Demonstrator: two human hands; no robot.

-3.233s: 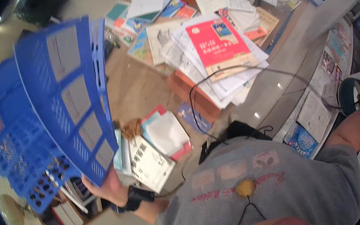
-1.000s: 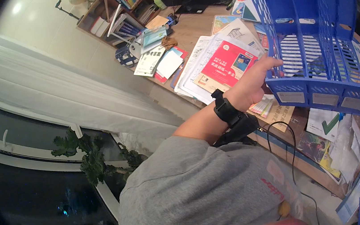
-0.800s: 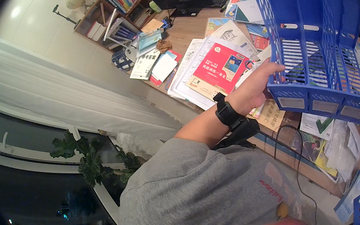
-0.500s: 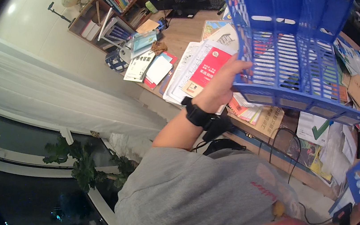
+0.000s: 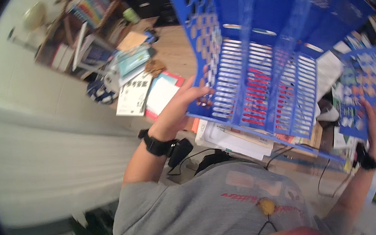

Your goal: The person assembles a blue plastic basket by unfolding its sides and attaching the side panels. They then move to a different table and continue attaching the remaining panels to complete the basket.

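Observation:
A blue plastic file rack (image 5: 274, 17) with slatted base and upright dividers fills the upper right, tilted above the desk. At its left wall, my left hand (image 5: 175, 109) grips the lower edge, with the thumb inside. My right hand (image 5: 374, 122) holds a separate blue panel (image 5: 354, 111) with round holes, fingers closed on its lower part. This panel stands beside the rack's right side, which has no perforated wall like the left one. A gap shows between panel and rack base. Each wrist wears a black band.
Behind the rack runs a wooden desk (image 5: 174, 41). Books and papers (image 5: 134, 95) lie to its left, below a small bookshelf (image 5: 62, 55). More papers (image 5: 237, 139) stick out under the rack. A black cable (image 5: 325, 180) hangs near the desk's front. A white curtain (image 5: 60, 147) covers the left.
My right hand has raised the perforated panel from the lower right up beside the rack. The view has turned, and the rack, still in my left hand, appears farther left.

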